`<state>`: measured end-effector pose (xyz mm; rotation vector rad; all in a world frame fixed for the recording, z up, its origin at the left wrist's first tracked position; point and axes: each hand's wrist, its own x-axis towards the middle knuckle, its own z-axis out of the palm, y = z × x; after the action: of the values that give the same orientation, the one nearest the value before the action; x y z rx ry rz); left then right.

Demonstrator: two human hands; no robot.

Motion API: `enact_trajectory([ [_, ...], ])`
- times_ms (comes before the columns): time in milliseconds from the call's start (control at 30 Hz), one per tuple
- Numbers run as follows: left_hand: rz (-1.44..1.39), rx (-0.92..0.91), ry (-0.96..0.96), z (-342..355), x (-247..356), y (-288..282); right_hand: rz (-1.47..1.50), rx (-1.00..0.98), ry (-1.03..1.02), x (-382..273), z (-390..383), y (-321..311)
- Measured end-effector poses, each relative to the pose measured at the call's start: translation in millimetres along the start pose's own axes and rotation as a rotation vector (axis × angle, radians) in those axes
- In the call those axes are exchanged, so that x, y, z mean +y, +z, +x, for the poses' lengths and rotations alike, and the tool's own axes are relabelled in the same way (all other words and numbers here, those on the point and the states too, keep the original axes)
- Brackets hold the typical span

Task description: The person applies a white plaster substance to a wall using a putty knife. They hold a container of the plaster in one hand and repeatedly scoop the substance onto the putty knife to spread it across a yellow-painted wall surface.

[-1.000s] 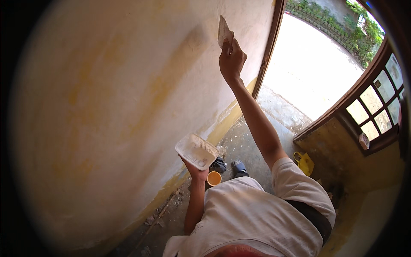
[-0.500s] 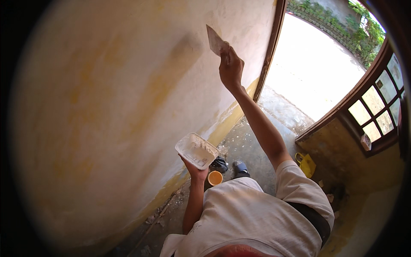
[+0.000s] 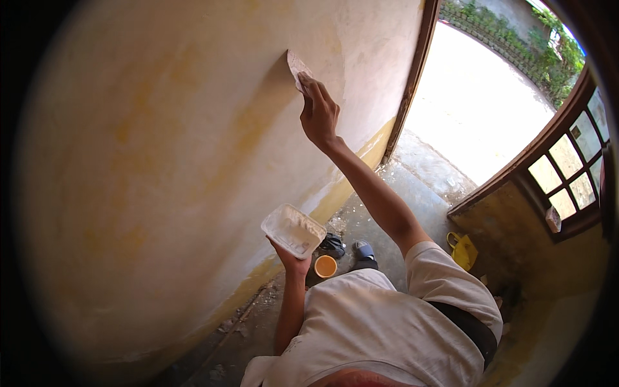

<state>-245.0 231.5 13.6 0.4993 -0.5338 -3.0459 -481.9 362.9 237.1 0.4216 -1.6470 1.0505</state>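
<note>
My right hand [image 3: 320, 111] is raised on the outstretched arm, gripping a flat scraper [image 3: 296, 68] whose blade lies on or very close to the pale plastered wall [image 3: 161, 161], which has yellowish patches. Lower down, my left hand [image 3: 291, 257] holds a white rectangular plastic tray [image 3: 293, 227] from underneath, with whitish residue or paste inside. The tray is beside the wall, above my sandalled feet.
An orange round container [image 3: 325, 266] stands by my feet on the speckled concrete floor [image 3: 361, 213]. A yellow bag [image 3: 462, 251] lies at the right wall, below a gridded window [image 3: 564, 171] with a small object on its frame. A bright doorway [image 3: 477, 84] opens at upper right.
My right hand with the scraper has moved left and downward along the wall, and the blade has tilted. My left hand and tray have shifted very slightly.
</note>
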Motion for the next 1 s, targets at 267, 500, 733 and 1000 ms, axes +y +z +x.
enact_trajectory([
  [267,0.006,-0.023,-0.013,2,-12,3,-0.088,-0.007,0.268,46,14,-43],
  [500,-0.041,-0.033,-0.029,6,-16,-3,-0.178,-0.090,0.097,45,35,15],
  [733,0.008,-0.008,0.013,5,-9,1,0.039,-0.097,0.187,36,-30,-34],
  [1000,-0.014,-0.010,0.052,1,-8,7,0.059,0.136,0.493,112,75,-38],
])
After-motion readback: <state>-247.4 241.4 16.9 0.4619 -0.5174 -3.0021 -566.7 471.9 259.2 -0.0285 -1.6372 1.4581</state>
